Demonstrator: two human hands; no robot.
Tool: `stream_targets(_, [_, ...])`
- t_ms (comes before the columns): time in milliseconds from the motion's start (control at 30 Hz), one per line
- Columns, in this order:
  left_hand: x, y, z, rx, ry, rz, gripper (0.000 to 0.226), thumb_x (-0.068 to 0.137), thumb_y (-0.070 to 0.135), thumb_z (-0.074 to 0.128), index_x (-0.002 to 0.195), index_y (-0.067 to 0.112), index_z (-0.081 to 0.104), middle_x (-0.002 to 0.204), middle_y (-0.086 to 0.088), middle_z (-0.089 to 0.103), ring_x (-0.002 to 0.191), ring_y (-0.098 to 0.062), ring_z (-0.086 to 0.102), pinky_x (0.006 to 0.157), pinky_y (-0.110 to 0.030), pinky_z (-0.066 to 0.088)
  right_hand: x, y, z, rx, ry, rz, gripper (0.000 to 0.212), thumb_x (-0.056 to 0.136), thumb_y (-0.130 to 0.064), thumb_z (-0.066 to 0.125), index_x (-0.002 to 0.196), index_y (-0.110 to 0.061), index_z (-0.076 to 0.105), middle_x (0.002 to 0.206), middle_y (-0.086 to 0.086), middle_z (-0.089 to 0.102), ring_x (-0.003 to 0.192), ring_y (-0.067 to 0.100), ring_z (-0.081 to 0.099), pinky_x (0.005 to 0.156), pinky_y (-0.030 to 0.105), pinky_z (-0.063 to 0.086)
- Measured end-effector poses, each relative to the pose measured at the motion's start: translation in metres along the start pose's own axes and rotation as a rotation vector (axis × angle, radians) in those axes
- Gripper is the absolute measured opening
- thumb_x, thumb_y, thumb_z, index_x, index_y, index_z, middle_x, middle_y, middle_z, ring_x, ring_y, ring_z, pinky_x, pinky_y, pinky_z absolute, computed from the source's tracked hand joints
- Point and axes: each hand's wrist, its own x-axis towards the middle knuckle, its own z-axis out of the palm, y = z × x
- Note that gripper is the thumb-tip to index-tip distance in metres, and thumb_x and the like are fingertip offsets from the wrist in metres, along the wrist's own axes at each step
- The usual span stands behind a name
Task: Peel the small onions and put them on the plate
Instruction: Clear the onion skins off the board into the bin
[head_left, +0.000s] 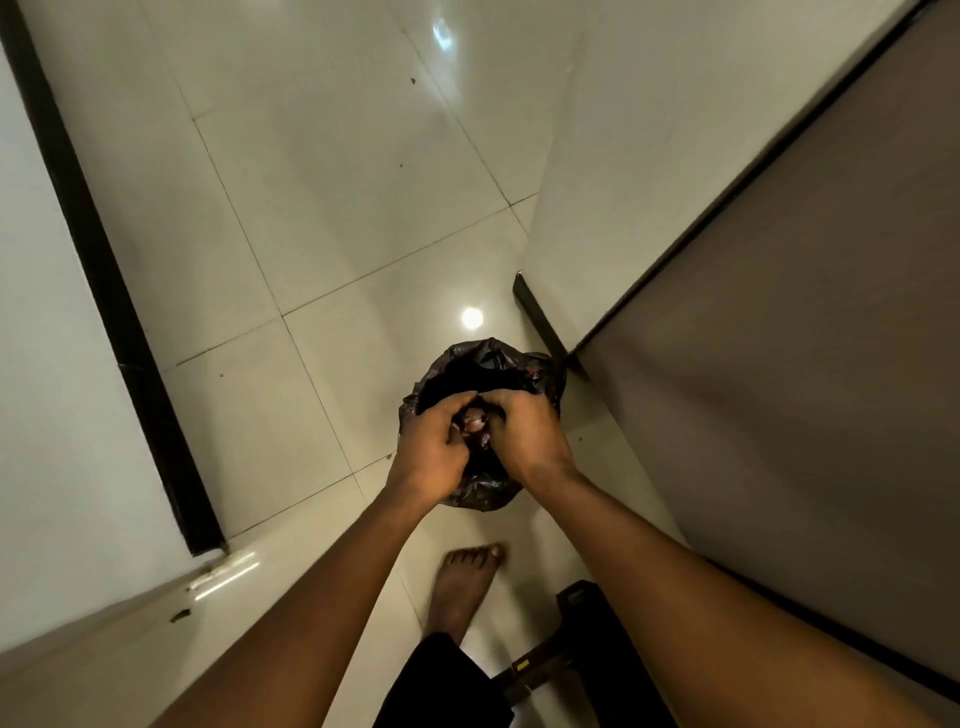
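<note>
I stand over a bin lined with a black bag on the floor. Both hands meet above its mouth. Between them sits a small pinkish onion, partly hidden by my fingers. My left hand curls round the onion from the left, and my right hand pinches at it from the right. Some dark purple skin shows just below the onion. No plate is in view.
Glossy white floor tiles spread ahead. A white wall with a black skirting runs on the left, and a brown door and white wall corner stand on the right. My bare foot and a dark stool are below.
</note>
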Motion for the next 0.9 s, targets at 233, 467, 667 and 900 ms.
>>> stream_targets(233, [-0.095,0.101,-0.039,-0.167,0.184,0.149,0.035,0.104,0.003,0.054,0.128,0.019,0.074,0.124,0.008,0.075,0.106,0.012,0.066,0.099,-0.012,0.052,-0.109,-0.077,-0.093,0.347,0.234,0.013,0.033,0.099,-0.003,0.059,0.117,-0.022,0.078,0.096,-0.024,0.073,0.090,-0.013,0.068,0.084,0.009,0.054])
stream_targets(467, [-0.263,0.247,-0.045,-0.472,0.065,0.248,0.030,0.103,0.003,0.063,0.114,0.026,0.079,0.107,0.009,0.081,0.105,-0.012,0.077,0.096,-0.039,0.062,-0.312,-0.141,-0.217,0.651,0.499,0.002,0.036,0.095,0.005,0.061,0.109,-0.021,0.081,0.104,-0.011,0.080,0.102,0.007,0.075,0.093,0.036,0.062])
stream_targets(667, [-0.392,0.356,-0.004,-0.528,-0.173,0.426,0.037,0.099,-0.006,0.064,0.106,0.028,0.076,0.099,0.015,0.081,0.097,-0.005,0.077,0.086,-0.019,0.060,-0.465,-0.133,-0.311,0.643,0.794,0.044,0.034,0.092,0.006,0.065,0.108,-0.019,0.082,0.102,-0.010,0.080,0.102,0.009,0.075,0.095,0.041,0.060])
stream_targets(900, [-0.476,0.424,0.084,-0.420,-0.460,0.554,0.027,0.102,0.002,0.063,0.117,0.020,0.079,0.108,0.006,0.081,0.106,-0.015,0.077,0.096,-0.039,0.060,-0.594,-0.065,-0.384,0.682,1.087,0.135,0.034,0.096,0.001,0.067,0.114,-0.026,0.080,0.107,-0.013,0.079,0.105,0.006,0.074,0.098,0.037,0.060])
